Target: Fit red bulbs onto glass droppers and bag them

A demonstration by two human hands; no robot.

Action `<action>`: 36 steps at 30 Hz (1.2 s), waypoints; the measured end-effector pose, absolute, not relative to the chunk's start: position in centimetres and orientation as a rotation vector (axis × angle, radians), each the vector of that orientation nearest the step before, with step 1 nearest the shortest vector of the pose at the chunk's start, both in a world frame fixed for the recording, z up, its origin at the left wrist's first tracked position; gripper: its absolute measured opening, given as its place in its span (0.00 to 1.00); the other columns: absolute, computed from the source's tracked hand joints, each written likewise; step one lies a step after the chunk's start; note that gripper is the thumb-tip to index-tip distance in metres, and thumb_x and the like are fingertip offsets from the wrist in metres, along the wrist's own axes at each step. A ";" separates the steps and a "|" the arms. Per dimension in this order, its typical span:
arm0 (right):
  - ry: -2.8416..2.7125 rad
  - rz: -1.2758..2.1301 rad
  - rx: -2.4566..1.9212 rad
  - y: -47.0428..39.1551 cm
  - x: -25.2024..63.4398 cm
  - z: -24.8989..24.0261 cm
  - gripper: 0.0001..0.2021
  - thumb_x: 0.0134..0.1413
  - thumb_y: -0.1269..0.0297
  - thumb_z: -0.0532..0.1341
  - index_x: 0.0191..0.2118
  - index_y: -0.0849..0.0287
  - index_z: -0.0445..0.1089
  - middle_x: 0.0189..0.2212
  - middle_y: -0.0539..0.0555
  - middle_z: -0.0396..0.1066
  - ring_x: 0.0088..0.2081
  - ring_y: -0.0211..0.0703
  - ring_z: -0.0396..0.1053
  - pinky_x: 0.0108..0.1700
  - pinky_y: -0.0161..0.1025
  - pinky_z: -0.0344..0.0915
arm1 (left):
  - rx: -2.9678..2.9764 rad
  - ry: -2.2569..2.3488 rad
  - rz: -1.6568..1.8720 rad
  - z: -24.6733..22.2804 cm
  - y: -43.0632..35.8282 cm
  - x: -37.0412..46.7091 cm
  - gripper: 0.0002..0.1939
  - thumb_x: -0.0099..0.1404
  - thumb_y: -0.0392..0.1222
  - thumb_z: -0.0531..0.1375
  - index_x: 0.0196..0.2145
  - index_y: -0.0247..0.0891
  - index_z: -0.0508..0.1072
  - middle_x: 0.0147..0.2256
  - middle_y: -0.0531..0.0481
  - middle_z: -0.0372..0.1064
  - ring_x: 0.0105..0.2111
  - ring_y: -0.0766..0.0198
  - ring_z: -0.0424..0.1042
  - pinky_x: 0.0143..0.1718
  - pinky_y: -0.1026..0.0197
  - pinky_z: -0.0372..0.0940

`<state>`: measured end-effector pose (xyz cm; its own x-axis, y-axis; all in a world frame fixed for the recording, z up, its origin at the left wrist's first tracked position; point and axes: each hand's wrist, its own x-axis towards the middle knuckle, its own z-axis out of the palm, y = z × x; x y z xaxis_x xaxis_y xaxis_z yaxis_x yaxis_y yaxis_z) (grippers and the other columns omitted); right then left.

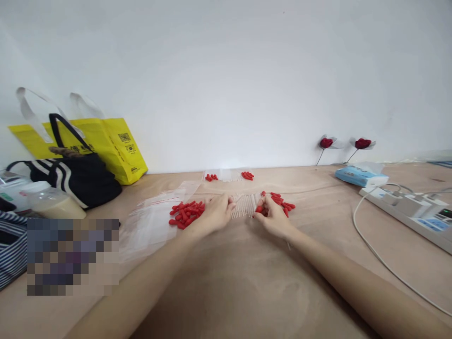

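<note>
Between my hands a row of thin clear tubes (242,206) lies side by side on the wooden table. My left hand (221,209) is closed at the left end of the row, and what its fingers hold is too small to make out. At the right end, the thumb and fingers of my right hand (271,215) pinch a red rubber bulb (259,209). More red bulbs (284,203) lie just beyond that hand. A heap of loose red bulbs (185,214) sits left of my left hand, next to clear plastic bags (148,221).
Near the wall lies a clear bag (226,175) with red bulbs at both ends. A yellow bag (123,150), a black bag (92,179) and a bottle (56,202) stand left. On the right are a tissue pack (360,176), a power strip (406,212) and its cable (367,242).
</note>
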<state>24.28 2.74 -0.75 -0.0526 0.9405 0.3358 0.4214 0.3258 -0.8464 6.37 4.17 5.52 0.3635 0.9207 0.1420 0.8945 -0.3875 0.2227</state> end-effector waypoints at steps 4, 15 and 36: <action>-1.647 0.882 -1.113 2.0 23.3 -1.1 0.05 0.41 0.71 0.54 0.29 0.58 0.59 0.20 0.45 0.61 0.22 0.33 0.60 0.26 0.31 0.59 | 2.828 1.304 0.616 3.4 1.1 3.2 0.06 0.62 0.37 0.51 0.31 0.39 0.67 0.32 0.53 0.71 0.34 0.63 0.67 0.49 0.50 0.43; -2.238 0.264 -1.146 0.6 23.4 -0.9 0.11 0.44 0.64 0.61 0.37 0.55 0.70 0.35 0.53 0.70 0.37 0.44 0.63 0.41 0.43 0.58 | 2.980 1.123 0.926 0.2 0.2 1.3 0.08 0.62 0.37 0.53 0.34 0.43 0.71 0.28 0.54 0.71 0.33 0.63 0.66 0.48 0.50 0.45; -2.198 0.488 -0.865 -0.3 23.0 -0.5 0.08 0.53 0.69 0.55 0.38 0.56 0.70 0.31 0.53 0.71 0.34 0.40 0.65 0.40 0.40 0.60 | 2.977 1.084 0.955 0.1 0.2 1.0 0.12 0.64 0.36 0.49 0.35 0.43 0.72 0.27 0.54 0.71 0.26 0.68 0.67 0.49 0.50 0.44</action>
<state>23.02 -0.33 -0.45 -0.5206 0.7054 0.4809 0.4359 0.7040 -0.5607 1.04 0.21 0.12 0.6215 0.5375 0.5699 0.6333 -0.7730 0.0384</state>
